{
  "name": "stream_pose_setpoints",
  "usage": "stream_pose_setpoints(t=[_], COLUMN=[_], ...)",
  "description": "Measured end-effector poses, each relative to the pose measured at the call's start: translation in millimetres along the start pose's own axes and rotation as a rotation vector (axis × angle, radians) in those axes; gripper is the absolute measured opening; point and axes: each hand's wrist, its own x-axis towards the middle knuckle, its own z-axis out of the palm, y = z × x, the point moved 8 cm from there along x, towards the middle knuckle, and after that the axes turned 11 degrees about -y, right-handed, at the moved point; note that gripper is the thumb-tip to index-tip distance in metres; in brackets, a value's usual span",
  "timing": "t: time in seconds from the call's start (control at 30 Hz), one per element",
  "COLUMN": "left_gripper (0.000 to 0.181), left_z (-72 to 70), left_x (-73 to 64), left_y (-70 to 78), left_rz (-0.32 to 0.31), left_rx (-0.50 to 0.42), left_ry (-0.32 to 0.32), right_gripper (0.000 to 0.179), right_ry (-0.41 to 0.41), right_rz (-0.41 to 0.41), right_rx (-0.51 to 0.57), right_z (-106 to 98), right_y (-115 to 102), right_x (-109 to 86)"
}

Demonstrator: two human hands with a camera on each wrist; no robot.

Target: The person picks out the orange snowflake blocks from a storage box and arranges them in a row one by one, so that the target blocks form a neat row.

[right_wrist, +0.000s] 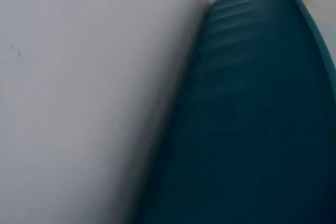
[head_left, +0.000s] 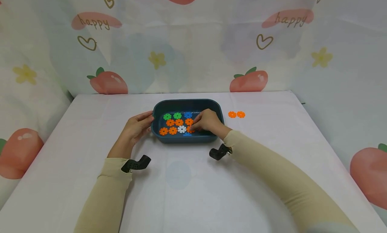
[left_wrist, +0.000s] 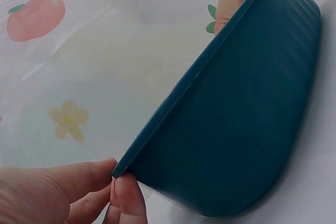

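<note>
A dark teal tray (head_left: 187, 139) sits on the white-covered table with flat, notched plastic snowflake discs laid in rows inside. Thumb and fingers of my left hand (head_left: 136, 127) pinch the tray's left rim; the left wrist view shows this grip at the rim (left_wrist: 122, 165). My right hand (head_left: 208, 121) reaches over the right part of the tray, its fingertips pinching an orange snowflake disc (head_left: 189, 129), which they partly cover. Beside that disc lies a white disc (head_left: 181, 129). A blue disc (head_left: 187, 134) is partly hidden behind the front wall. The right wrist view shows mainly the tray's outer wall (right_wrist: 252, 103).
Two orange discs (head_left: 236, 114) lie on the table (head_left: 181, 192) to the right of the tray. Green discs (head_left: 172, 116) and another blue disc (head_left: 188, 115) form the tray's back row, with several orange discs (head_left: 174, 122) in front. A printed cloth backdrop (head_left: 193, 58) hangs behind.
</note>
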Motion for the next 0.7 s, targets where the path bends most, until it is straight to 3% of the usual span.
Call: stream_pose_setpoints(t=[0.23, 0.7], left_gripper=[0.046, 0.045], left_z=[0.3, 1.0], left_x=[-1.0, -0.9], left_y=[0.7, 0.9], left_rz=[-0.002, -0.003], left_rx=[0.010, 0.007], left_ry=[0.001, -0.004], right_gripper=[0.021, 0.021], right_ry=[0.051, 0.096], right_rz=[-0.067, -0.094], right_rx=[-0.028, -0.068], right_z=[2, 5], right_y=[-6, -14], right_x=[-1.6, -4.8])
